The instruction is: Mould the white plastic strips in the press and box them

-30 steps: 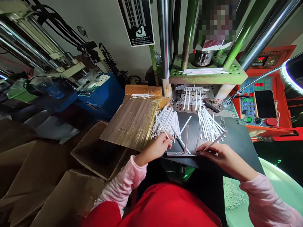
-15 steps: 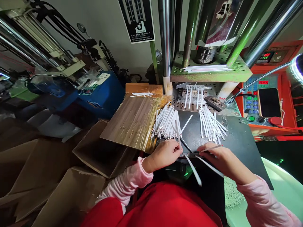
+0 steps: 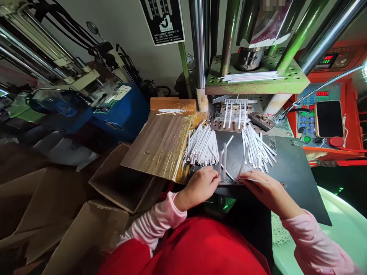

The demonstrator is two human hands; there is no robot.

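Pinching a white strip (image 3: pixel 220 162) between thumb and fingers, the left hand (image 3: pixel 200 184) sits at the near edge of the worktop (image 3: pixel 299 172), right of centre in the frame. From my end I see a thin dark bar (image 3: pixel 229 185) running between the two hands. The right hand (image 3: pixel 265 187) is closed on its right end, with another strip lying across the fingers; how firmly it grips that strip I cannot tell. Between the hands, one strip (image 3: pixel 224 162) stands upright from the bar and another (image 3: pixel 243 162) leans to the right. Beyond them lie a left pile (image 3: pixel 200 143) and a right pile (image 3: pixel 254 143) of strips.

At top centre I make out a black sign (image 3: pixel 164 23) with a white J logo and a Chinese company name ending in 有限公司. At right, a display (image 3: pixel 322 94) seems to show 00.0 in red, above a phone (image 3: pixel 328 119); higher up, green digits (image 3: pixel 327 61) read 159.

Half a second ago, two strips trailed from the bar down towards the red clothing; now they point up. A second ago, the left hand was over the near edge of the left pile; now it is at the bar.
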